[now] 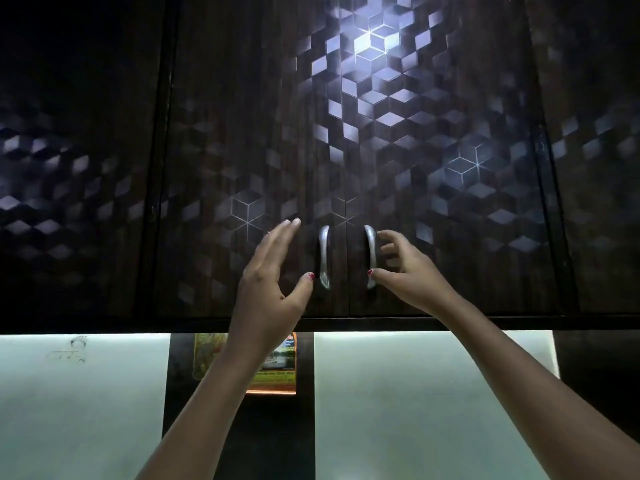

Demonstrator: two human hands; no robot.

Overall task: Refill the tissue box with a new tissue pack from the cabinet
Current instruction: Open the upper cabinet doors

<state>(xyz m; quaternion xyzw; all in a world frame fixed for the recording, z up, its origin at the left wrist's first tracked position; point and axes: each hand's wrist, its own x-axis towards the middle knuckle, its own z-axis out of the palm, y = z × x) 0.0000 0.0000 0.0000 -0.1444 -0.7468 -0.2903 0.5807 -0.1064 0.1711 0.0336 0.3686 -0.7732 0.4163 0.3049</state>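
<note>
High on the wall hangs a dark cabinet, its glossy doors printed with a pattern of tumbling cubes that catches a star-shaped glint of light near the top. At far left a neighbouring door shows the same faceted sheen, dimmer, and below it a pale, matte frosted panel bears a faint scribble. A dark vertical strip between the panels carries a glossy printed card in orange, yellow and green, partly hidden by the left forearm. The left hand is raised flat before the left door, fingers straight and together, thumb spread wide, its red-painted tip just beside the left handle without clearly touching it; it holds nothing. That handle is a smooth, curved bar of brushed silver metal, bowed outward, and its twin, the right handle, mirrors it across the narrow seam where the two doors meet. Both doors sit closed. The right hand is loosely curled, fingers bent toward the right handle and thumb touching its lower end, not yet closed around the bar. Beneath it another frosted panel glows pale green. No tissue pack or tissue box is in view; whatever the cabinet holds lies behind the shut doors.
</note>
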